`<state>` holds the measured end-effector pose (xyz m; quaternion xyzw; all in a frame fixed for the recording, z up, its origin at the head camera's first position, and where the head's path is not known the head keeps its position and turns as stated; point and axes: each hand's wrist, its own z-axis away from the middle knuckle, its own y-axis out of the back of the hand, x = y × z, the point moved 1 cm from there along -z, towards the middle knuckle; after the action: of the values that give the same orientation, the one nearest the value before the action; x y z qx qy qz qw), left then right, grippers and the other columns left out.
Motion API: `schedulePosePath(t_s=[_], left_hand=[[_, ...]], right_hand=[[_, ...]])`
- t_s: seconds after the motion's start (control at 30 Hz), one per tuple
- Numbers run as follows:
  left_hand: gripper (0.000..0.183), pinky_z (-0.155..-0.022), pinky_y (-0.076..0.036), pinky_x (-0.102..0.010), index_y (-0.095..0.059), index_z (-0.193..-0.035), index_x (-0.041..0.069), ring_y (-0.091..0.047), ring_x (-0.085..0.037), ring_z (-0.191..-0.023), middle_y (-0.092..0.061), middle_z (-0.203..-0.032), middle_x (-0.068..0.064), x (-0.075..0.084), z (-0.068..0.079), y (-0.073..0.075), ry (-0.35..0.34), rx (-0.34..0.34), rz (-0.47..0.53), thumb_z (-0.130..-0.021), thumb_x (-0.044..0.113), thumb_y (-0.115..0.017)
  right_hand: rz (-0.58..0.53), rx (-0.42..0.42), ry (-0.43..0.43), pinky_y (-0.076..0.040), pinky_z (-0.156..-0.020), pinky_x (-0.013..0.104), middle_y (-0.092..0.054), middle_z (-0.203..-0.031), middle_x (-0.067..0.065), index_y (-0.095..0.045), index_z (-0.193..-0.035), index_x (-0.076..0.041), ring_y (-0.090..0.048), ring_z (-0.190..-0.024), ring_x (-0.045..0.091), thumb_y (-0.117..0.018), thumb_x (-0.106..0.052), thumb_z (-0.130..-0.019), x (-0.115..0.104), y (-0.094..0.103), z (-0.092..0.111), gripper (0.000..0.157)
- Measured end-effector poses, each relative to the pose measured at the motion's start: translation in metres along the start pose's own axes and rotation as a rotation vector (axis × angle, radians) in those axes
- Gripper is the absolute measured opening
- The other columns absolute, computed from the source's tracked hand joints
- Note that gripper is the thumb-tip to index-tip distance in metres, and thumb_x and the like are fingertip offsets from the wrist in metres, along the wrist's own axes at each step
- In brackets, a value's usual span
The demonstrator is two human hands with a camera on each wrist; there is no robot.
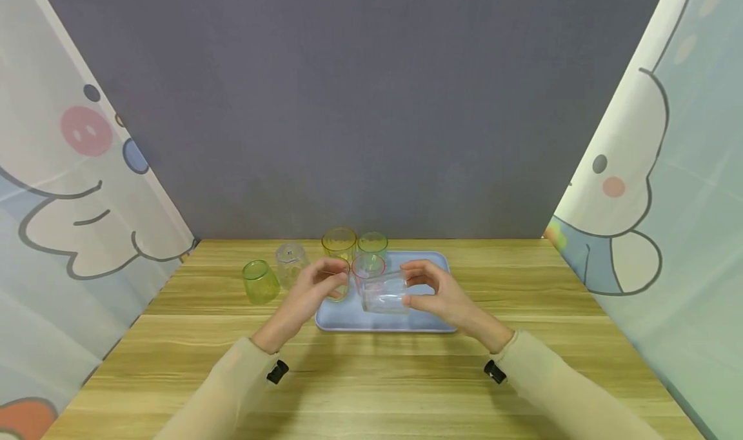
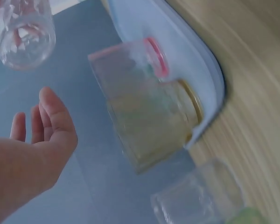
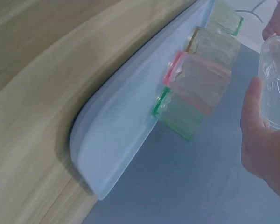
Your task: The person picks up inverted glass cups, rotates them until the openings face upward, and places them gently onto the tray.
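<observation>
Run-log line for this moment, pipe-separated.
right hand: holds clear glass, tilted, raised | left hand: holds nothing | red-rimmed glass: on tray | yellow-green glass: on table, off tray

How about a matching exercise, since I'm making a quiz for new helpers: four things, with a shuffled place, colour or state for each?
1. tray
2. right hand
3. pink glass
4. yellow-green glass

A. on the table, left of the tray
B. holding a tilted clear glass
C. pale blue
D. standing on the tray

Pairs: 1-C, 2-B, 3-D, 4-A
</observation>
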<state>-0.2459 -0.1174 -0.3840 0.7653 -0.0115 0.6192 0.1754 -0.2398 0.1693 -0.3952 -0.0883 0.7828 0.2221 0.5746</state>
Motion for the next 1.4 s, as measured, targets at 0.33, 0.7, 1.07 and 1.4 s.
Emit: schedulePosePath(t_s=[0.33, 0.7, 1.07, 1.4], left_hand=[[0.021, -0.083, -0.053, -0.040, -0.067, -0.117, 0.007, -0.060, -0.023, -0.099, -0.065, -0.112, -0.009, 0.008, 0.001, 0.008, -0.266, 0.104, -0.379, -0.097, 0.013, -0.068], [0.021, -0.081, -0.050, -0.045, -0.068, -0.110, 0.005, -0.060, -0.029, -0.096, -0.064, -0.106, -0.009, 0.010, -0.009, 0.029, -0.514, 0.182, -0.811, -0.090, 0.010, -0.070], [0.026, -0.077, -0.053, -0.047, -0.068, -0.108, -0.001, -0.061, -0.036, -0.090, -0.064, -0.103, -0.016, 0.000, -0.023, 0.048, -0.616, 0.232, -1.103, -0.087, 0.015, -0.070], [0.030, -0.077, -0.054, -0.050, -0.067, -0.114, -0.001, -0.062, -0.037, -0.094, -0.064, -0.107, -0.017, -0.008, -0.030, 0.061, -0.503, 0.210, -1.191, -0.090, 0.017, -0.068]], right_hand=[[0.045, 0.009, -0.025, -0.052, -0.095, 0.039, -0.053, -0.137, 0.022, -0.051, -0.142, -0.003, -0.051, -0.125, 0.043, -0.078, -0.013, -0.090, 0.000, 0.007, 0.002, 0.059], [0.120, 0.013, -0.081, -0.049, -0.095, 0.045, -0.054, -0.139, 0.020, -0.054, -0.140, -0.008, -0.053, -0.125, 0.038, -0.079, -0.019, -0.089, 0.007, 0.013, 0.005, 0.058], [0.190, 0.001, -0.105, -0.052, -0.089, 0.043, -0.054, -0.137, 0.017, -0.054, -0.139, -0.011, -0.053, -0.124, 0.038, -0.079, -0.022, -0.090, 0.011, 0.019, 0.009, 0.056], [0.220, -0.018, -0.119, -0.051, -0.092, 0.043, -0.053, -0.137, 0.017, -0.053, -0.141, -0.011, -0.051, -0.126, 0.038, -0.079, -0.024, -0.091, 0.012, 0.022, 0.011, 0.058]])
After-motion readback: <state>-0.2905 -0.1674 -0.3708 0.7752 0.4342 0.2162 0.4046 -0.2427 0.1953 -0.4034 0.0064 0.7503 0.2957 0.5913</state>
